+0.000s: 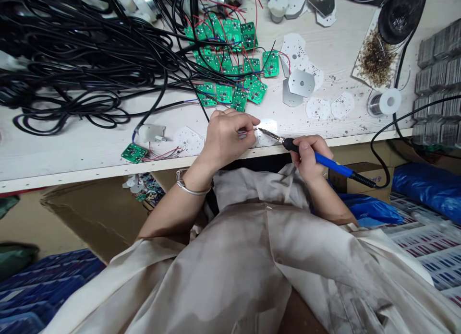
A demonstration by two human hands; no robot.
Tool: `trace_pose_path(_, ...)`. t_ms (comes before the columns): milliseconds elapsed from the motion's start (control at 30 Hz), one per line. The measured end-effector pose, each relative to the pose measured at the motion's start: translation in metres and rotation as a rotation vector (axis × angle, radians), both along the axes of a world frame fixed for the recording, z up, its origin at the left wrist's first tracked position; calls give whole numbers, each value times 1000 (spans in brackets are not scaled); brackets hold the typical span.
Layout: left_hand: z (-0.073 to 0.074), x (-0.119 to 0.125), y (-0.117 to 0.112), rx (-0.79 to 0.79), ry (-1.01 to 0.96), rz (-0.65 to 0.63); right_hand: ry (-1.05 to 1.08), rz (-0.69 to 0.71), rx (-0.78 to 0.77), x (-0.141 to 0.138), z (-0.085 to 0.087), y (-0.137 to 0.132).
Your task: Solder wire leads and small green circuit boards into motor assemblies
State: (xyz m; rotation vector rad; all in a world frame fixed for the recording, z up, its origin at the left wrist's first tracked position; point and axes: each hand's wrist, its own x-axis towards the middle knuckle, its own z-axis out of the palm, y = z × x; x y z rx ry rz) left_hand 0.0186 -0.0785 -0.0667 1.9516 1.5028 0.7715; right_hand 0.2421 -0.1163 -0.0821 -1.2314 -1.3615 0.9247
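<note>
Bright even light; soft shadow under right hand (pixel 308 159); glare on white plate (pixel 268 126); edges bowed.

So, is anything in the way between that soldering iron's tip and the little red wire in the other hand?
Nothing visible is. The soldering iron in the right hand points straight at the thin red wire pinched in the left hand. Whether tip and wire touch is too small to tell.

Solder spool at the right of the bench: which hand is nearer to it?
Right. The right hand, gripping a blue soldering iron, is below and to the left of the solder spool in the head view; the left hand lies farther left.
</note>
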Motion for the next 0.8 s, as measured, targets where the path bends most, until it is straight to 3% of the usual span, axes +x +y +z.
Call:
trace_pose_path(367,2,2,0,-31,34,11,4,57,16,4,0,0)
trace_pose_path(800,2,2,0,-56,40,11,32,-35,43,0,1,-2)
